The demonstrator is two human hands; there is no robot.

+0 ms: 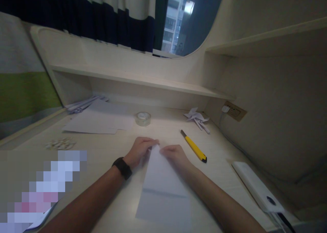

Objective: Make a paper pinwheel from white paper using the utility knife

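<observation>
A white sheet of paper point(163, 188) lies on the desk point(224, 164) in front of me, folded to a point at its far end. My left hand point(141, 150), with a black watch on the wrist, presses its curled fingers on the left folded flap near the tip. My right hand point(174, 154) pinches the right flap at the tip. Both hands meet at the paper's point.
A yellow utility knife point(194, 147) lies just right of my hands. A tape roll point(143, 118) and loose sheets point(98, 121) sit further back, crumpled paper pieces point(198, 118) at the back right, a white power bank point(257, 187) at the right, small scraps point(60, 144) at the left.
</observation>
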